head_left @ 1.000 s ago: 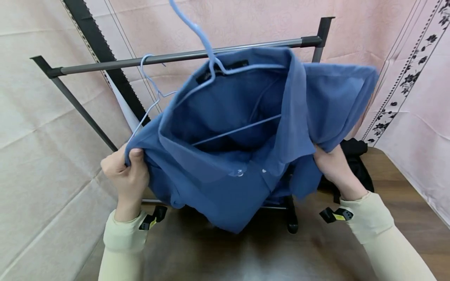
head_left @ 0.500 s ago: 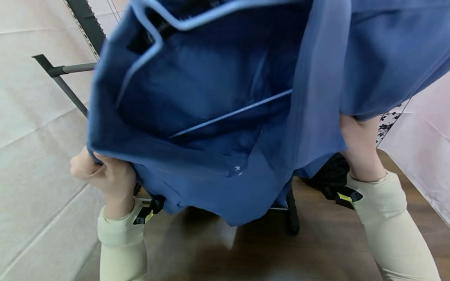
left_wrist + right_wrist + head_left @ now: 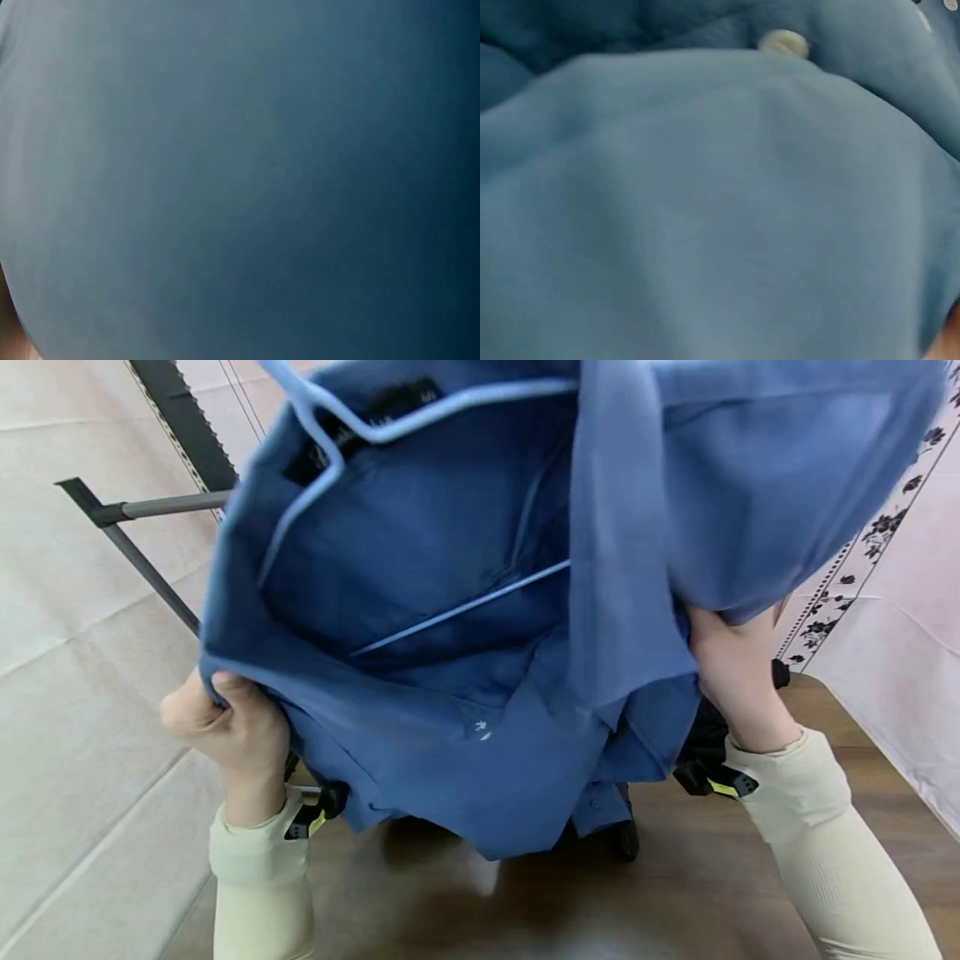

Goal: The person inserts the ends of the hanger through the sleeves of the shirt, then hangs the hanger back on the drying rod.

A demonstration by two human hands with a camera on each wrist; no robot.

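Fingers [image 3: 192, 708] on apparently one shirt [image 3: 465, 793]

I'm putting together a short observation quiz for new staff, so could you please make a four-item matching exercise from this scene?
Column one:
1. hanger
2. label
3. rack
4. left hand

Column two:
A. dark grey, partly hidden behind the shirt
B. gripping the cloth with curled fingers
C. light blue
D. black with pale lettering

Pairs: 1-C, 2-D, 3-A, 4-B

Brown wood-grain surface [image 3: 690, 881], glossy; on it black rack foot [image 3: 624, 840], black bundle [image 3: 707, 733]
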